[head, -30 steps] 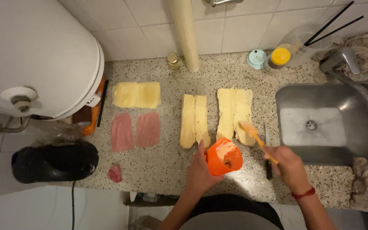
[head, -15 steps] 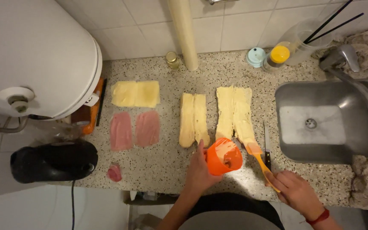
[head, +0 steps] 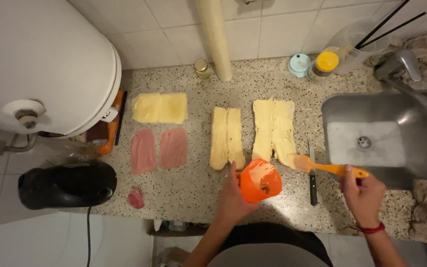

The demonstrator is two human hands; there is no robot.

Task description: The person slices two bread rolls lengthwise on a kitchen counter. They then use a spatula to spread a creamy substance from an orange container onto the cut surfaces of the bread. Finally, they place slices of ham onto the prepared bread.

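- Speckled stone worktop (head: 189, 190) runs below a white tiled wall, with one steel sink (head: 371, 138) set in at the right.
- One large white tank (head: 40, 64) hangs over the left end, one black appliance (head: 65, 184) beneath it.
- Two split bread halves (head: 227, 137) lie open and side by side; two yellow cheese slices (head: 160, 108) and two pink ham slices (head: 159, 149) lie to their left.
- One orange cup (head: 259, 181) sits tilted in the left hand (head: 233, 198), whose grip is closed around it.
- One orange spatula (head: 322, 167) is held by its handle in the right hand (head: 362, 195), its blade touching the right bread's lower edge.
- One black knife (head: 313, 178) lies just under the spatula.
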